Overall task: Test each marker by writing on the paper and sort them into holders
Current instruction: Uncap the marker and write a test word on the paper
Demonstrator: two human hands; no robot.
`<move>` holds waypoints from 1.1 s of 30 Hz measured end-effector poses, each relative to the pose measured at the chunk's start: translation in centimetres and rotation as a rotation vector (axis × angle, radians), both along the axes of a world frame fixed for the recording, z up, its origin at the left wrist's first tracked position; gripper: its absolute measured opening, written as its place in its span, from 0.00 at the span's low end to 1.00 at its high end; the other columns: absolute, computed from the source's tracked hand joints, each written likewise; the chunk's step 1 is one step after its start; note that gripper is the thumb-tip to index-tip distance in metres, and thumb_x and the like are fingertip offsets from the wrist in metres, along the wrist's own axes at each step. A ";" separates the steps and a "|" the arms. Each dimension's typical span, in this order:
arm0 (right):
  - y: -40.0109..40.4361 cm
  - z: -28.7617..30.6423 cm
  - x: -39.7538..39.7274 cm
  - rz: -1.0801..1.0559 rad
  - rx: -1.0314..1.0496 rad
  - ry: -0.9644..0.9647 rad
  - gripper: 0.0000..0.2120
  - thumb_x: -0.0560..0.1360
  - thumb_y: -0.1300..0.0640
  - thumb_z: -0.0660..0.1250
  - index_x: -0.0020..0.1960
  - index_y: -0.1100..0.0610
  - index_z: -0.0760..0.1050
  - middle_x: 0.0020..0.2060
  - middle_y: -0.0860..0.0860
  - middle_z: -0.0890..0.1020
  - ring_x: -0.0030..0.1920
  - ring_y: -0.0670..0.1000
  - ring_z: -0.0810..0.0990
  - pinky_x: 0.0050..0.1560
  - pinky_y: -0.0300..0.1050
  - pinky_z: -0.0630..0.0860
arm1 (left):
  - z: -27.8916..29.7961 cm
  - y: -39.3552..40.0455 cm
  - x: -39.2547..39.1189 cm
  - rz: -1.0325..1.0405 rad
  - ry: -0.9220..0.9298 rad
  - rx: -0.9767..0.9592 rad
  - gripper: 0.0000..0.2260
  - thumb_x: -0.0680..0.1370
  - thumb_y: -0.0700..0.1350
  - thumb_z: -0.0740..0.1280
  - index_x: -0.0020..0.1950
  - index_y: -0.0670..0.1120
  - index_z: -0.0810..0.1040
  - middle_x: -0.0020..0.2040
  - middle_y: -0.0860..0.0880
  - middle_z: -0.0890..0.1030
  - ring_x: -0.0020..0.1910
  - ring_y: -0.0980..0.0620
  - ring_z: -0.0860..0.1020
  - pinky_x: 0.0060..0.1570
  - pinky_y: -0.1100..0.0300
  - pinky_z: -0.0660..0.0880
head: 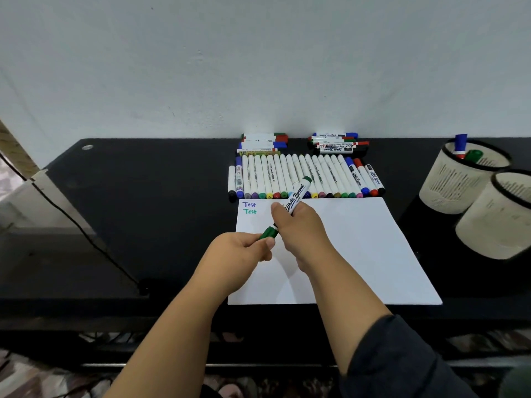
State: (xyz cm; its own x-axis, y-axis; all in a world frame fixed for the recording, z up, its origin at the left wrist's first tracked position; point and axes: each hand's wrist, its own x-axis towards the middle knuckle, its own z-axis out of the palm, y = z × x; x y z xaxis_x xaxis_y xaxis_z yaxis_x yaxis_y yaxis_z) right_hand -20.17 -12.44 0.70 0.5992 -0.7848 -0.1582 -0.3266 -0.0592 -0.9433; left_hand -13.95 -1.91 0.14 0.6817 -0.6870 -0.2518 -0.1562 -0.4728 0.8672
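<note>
With your right hand (pixel 298 228) gripping the green marker (pixel 296 196) and left fingers (pixel 265 243) pinching its cap (pixel 269 232), uncap, then write on the paper (pixel 359 248).

Marker tip (pixel 275 225): hidden between hands. Nearer holder (pixel 494 216): cut by right edge. Small barrel print on marker row (pixel 301 175): illegible.
</note>
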 end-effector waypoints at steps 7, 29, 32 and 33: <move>0.2 -0.3 0.7 0.002 0.039 -0.016 0.15 0.79 0.52 0.59 0.35 0.54 0.65 0.29 0.47 0.70 0.28 0.46 0.65 0.28 0.38 0.62 | 0.2 0.3 0.2 0.028 0.060 0.009 0.09 0.77 0.51 0.66 0.40 0.50 0.82 0.40 0.52 0.83 0.45 0.55 0.80 0.43 0.65 0.71; -2.1 -0.6 1.3 -0.201 0.109 0.009 0.11 0.78 0.54 0.59 0.37 0.56 0.67 0.30 0.51 0.70 0.27 0.47 0.63 0.27 0.41 0.62 | 0.5 2.5 -0.3 0.015 -0.136 0.111 0.12 0.77 0.53 0.65 0.36 0.51 0.79 0.30 0.52 0.80 0.27 0.58 0.70 0.32 0.65 0.67; -4.1 -0.5 0.4 -0.294 0.235 -0.090 0.09 0.76 0.57 0.59 0.38 0.57 0.66 0.30 0.52 0.68 0.26 0.47 0.58 0.22 0.37 0.56 | 0.5 3.1 0.2 0.064 -0.113 0.100 0.11 0.77 0.54 0.65 0.39 0.51 0.81 0.41 0.45 0.83 0.30 0.55 0.70 0.36 0.61 0.69; -4.0 -0.7 0.5 -0.273 0.249 -0.102 0.09 0.76 0.58 0.59 0.37 0.57 0.65 0.29 0.52 0.67 0.25 0.47 0.57 0.22 0.37 0.55 | 0.4 2.8 0.5 0.075 -0.121 0.113 0.10 0.77 0.54 0.65 0.41 0.51 0.81 0.42 0.46 0.83 0.30 0.55 0.71 0.36 0.61 0.70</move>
State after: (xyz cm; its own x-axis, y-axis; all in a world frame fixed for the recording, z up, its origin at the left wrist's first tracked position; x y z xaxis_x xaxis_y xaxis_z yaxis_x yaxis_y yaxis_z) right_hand -19.68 -16.45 -0.02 0.3960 -0.8627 -0.3146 -0.2019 0.2525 -0.9463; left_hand -13.43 0.91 0.56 0.7597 -0.6054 -0.2374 -0.2173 -0.5804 0.7848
